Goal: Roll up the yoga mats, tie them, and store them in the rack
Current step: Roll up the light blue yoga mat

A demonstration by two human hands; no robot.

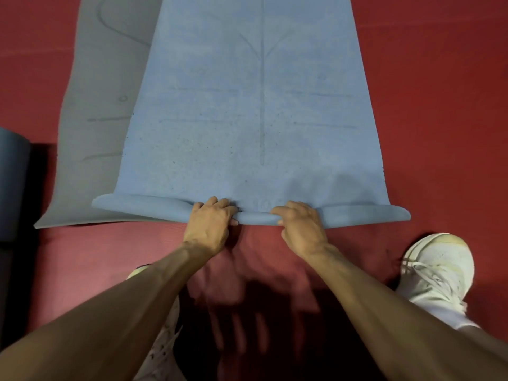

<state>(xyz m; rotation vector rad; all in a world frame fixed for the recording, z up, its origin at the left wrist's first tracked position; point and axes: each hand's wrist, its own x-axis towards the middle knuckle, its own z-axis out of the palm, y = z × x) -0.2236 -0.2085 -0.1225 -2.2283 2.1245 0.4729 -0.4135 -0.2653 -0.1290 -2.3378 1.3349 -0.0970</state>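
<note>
A light blue yoga mat (247,105) lies flat on the red floor and stretches away from me. Its near end is curled into a thin roll (143,206) that spans the mat's width. My left hand (210,225) and my right hand (299,226) both grip the middle of that roll, fingers curled over its top, thumbs under the front edge. A grey yoga mat (101,105) lies flat under the blue one and sticks out on the left.
My white shoes stand close behind the roll, one (437,273) at the right, one (162,347) low between my arms. A dark blue-grey rolled object (12,182) sits at the left edge beside a black patch. Red floor (439,105) surrounds the mats.
</note>
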